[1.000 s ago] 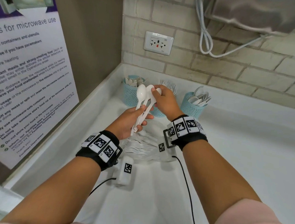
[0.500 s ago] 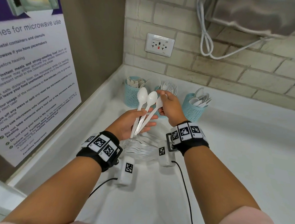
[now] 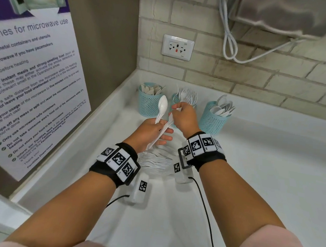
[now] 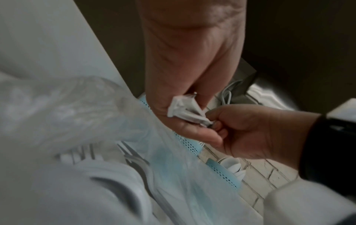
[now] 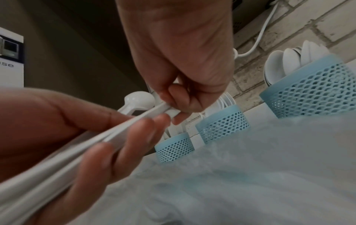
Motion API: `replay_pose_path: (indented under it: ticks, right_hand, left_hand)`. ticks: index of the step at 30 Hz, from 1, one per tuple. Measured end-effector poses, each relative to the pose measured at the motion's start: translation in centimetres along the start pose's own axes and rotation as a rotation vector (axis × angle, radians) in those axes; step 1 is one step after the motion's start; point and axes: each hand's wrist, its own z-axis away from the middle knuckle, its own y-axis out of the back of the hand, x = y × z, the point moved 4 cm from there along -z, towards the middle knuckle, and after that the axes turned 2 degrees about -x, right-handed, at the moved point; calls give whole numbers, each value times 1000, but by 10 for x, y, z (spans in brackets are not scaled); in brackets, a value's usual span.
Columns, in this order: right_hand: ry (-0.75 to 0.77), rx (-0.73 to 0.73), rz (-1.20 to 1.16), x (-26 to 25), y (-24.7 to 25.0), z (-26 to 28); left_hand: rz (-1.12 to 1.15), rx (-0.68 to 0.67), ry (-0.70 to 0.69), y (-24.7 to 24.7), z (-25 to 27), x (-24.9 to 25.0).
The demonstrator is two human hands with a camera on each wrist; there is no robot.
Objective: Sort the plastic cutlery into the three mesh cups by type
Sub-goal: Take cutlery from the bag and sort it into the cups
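Note:
My left hand [image 3: 157, 131] grips the handles of a few white plastic spoons [image 3: 162, 105], bowls pointing up. My right hand [image 3: 178, 110] pinches the upper end of the rightmost spoon in that bunch; its bowl is hidden under the fingers. In the right wrist view the right hand's fingers [image 5: 179, 97] curl round a spoon neck [image 5: 161, 108]. Behind the hands stand three blue mesh cups: the left cup [image 3: 149, 102] with flat pieces, the middle cup [image 3: 176, 100] with forks, the right cup [image 3: 212, 119] with spoons.
A clear plastic bag of white cutlery [image 3: 155, 159] lies on the white counter [image 3: 272, 161] under my wrists. A brick wall with an outlet [image 3: 177, 47] and a hanging white cable [image 3: 229, 42] is behind. A poster wall [image 3: 33, 93] closes the left side.
The fanned spoons have drawn together, so only one bowl shows beside my right hand. My right hand's fingers have closed over the rightmost spoon's bowl.

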Motion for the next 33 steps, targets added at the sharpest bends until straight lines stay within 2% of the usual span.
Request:
replay_pose_path:
  ticks: [7,12,15,19,22,26,31,33]
  right_hand:
    - [-91,81,-182,11,12,0]
    - [-53,38,-148,9,12,4]
    - [-89,15,-193,8,9,5]
    - [-115,-96,-216,5,2,8]
    - [-66,-128,-161,5,1,11]
    - [-3,26,-185,4,16,7]
    - [-29,-120,-236,3,19,11]
    - [-19,-9,-270,-1,40,5]
  left_hand:
    - [-48,34,-20,5,0,0]
    - [-281,81,-54,1,-3,1]
    - [-411,78,-89,-4,-3,0]
    - [-552,125,-153,-5,-5,0]
    - [-531,110,-179,-4,-7,-2]
    - [-461,55,-143,-5,-5,-1]
    - [-440,13,-102,-12,-10,0]
    - [-394,38,-103,-9,-10,1]
